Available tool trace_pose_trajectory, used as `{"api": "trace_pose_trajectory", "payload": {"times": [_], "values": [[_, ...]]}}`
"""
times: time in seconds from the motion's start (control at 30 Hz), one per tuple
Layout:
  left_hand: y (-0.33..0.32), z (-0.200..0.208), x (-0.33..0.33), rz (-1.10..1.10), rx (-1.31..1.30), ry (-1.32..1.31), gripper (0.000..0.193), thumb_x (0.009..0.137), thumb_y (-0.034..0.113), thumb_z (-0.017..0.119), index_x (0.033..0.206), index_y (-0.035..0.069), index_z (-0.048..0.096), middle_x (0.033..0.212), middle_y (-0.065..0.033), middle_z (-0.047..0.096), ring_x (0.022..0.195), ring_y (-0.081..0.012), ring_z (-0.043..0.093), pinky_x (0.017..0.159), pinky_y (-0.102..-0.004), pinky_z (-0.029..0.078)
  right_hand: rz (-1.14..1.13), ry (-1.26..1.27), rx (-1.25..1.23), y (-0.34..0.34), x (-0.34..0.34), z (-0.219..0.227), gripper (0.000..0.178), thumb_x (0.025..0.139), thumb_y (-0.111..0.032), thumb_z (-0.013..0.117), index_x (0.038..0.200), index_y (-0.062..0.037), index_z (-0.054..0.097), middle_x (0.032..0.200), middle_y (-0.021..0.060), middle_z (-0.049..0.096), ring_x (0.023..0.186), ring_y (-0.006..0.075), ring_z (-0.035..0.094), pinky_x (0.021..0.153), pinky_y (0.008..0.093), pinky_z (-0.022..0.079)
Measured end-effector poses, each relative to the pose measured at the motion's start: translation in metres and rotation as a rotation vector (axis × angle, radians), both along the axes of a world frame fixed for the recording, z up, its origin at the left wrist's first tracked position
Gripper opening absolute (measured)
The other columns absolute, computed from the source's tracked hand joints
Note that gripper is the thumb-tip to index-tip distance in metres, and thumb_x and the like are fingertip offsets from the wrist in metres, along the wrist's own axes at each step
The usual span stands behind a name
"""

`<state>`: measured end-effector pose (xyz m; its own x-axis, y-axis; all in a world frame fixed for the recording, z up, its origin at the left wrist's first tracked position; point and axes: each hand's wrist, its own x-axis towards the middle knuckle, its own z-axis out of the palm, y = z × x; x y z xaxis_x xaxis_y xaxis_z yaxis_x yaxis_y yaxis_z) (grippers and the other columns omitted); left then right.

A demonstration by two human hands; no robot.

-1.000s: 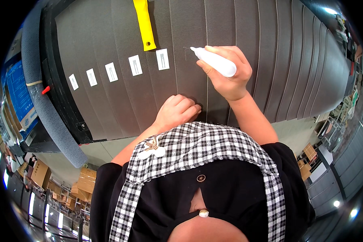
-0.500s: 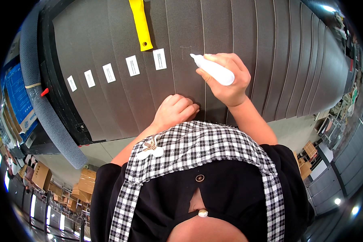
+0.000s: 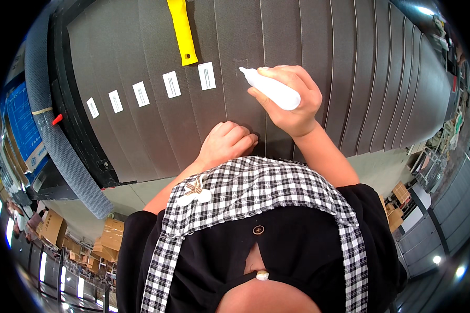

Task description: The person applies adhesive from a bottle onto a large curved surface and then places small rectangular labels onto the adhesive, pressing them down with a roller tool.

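The right hand (image 3: 296, 96) grasps a white bottle (image 3: 272, 88) between thumb and fingers, nozzle (image 3: 243, 70) projecting toward ten o'clock; at its eight o'clock, the left hand (image 3: 227, 140) curls, grip unclear.

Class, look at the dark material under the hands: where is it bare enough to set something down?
Bare: the dark material right of the right hand, crossed only by ridged edges; also the patch below the row of white labels, left of the left hand. Crowded: the middle, where the yellow handle, rightmost label and white bottle are close together.
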<state>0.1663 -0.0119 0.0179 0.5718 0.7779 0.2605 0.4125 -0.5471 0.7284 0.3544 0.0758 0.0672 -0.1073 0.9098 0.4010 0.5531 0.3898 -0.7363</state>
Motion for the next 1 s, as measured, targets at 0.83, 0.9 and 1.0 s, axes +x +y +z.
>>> {"api": "trace_pose_trajectory", "payload": {"times": [0.83,0.9,1.0], "values": [[-0.005,0.008,0.005,-0.006,-0.002,-0.009,0.024,0.075,0.016,0.079,0.097,0.014,0.069,0.092,0.0013,0.06,0.084,-0.0171,0.06,0.069,-0.032,0.049,0.002,-0.04,0.011,-0.016,0.012,0.007,0.037,0.064,-0.008,0.092,0.097,-0.0074,0.076,0.089,0.006,0.074,0.077,0.0213,0.07,0.065,0.0316,0.058],[-0.004,0.008,0.005,-0.007,-0.006,-0.01,0.024,0.075,0.016,0.079,0.096,0.014,0.069,0.092,0.0013,0.06,0.083,-0.0172,0.059,0.069,-0.0321,0.049,-0.003,-0.041,0.012,-0.017,0.014,0.007,0.037,0.064,-0.008,0.092,0.097,-0.0074,0.076,0.089,0.006,0.074,0.077,0.0212,0.07,0.065,0.0315,0.058],[-0.004,0.007,0.004,-0.008,-0.011,-0.011,0.024,0.075,0.016,0.079,0.096,0.014,0.069,0.092,0.0013,0.06,0.083,-0.0172,0.059,0.069,-0.0323,0.049,0.014,-0.057,0.014,-0.016,0.015,0.008,0.037,0.065,-0.007,0.092,0.098,-0.0042,0.076,0.091,0.0076,0.075,0.08,0.0223,0.071,0.068,0.0319,0.059]]}}
